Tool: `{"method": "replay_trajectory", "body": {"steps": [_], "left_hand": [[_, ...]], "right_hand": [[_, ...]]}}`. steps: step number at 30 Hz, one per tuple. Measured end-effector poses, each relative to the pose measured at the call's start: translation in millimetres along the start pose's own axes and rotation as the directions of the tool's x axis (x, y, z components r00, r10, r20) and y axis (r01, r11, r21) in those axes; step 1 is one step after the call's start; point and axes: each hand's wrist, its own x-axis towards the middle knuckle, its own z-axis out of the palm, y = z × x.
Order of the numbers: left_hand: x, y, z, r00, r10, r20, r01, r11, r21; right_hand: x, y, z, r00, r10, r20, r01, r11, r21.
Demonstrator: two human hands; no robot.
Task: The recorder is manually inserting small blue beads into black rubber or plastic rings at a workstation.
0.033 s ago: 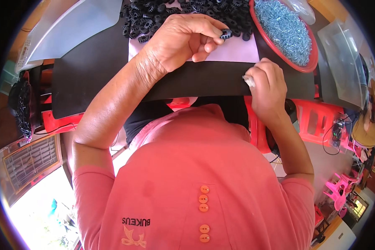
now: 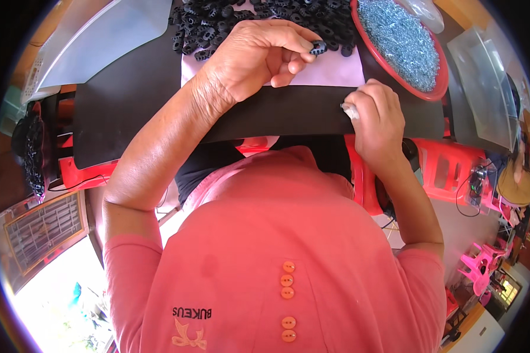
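Note:
Between thumb and forefinger, my left hand (image 2: 247,62) pinches a small black slotted plastic piece (image 2: 318,47) above the pale pink sheet (image 2: 335,73). Its other fingers are loosely curled. At the far side of the table lies a heap of similar black pieces (image 2: 203,29), partly behind this hand. My right hand (image 2: 380,117) is closed over the table's near edge, below the red basin. A crumpled whitish scrap (image 2: 350,111), perhaps cloth or plastic, pokes out between its thumb and fingers, with a tiny dark bit at the tip. The rest of that grip is hidden.
A red basin (image 2: 443,82) full of small clear bluish pieces (image 2: 400,44) stands at the far right of the dark table (image 2: 129,112). A translucent plastic bin (image 2: 109,44) is at the far left, another clear container (image 2: 483,88) at the right. Red plastic stools (image 2: 444,170) stand below the table edge.

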Motion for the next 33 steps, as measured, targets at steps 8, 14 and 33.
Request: {"method": "replay_trajectory", "body": {"steps": [8,14,33], "left_hand": [[-0.9,2.2,-2.0,0.998,0.066,0.018,-0.067,0.996,0.057],[-0.3,2.0,-2.2,0.998,0.066,0.011,-0.067,0.996,0.066],[-1.2,3.0,-4.3,0.999,0.043,-0.022,-0.04,0.992,0.119]], "right_hand": [[-3.4,2.0,-3.8,0.999,0.01,-0.032,-0.007,0.997,0.077],[-20.2,1.3,-4.9,0.997,-0.024,-0.073,0.032,0.993,0.118],[-30.2,9.1,3.8,0.976,-0.169,-0.14,0.179,0.982,0.062]]}}
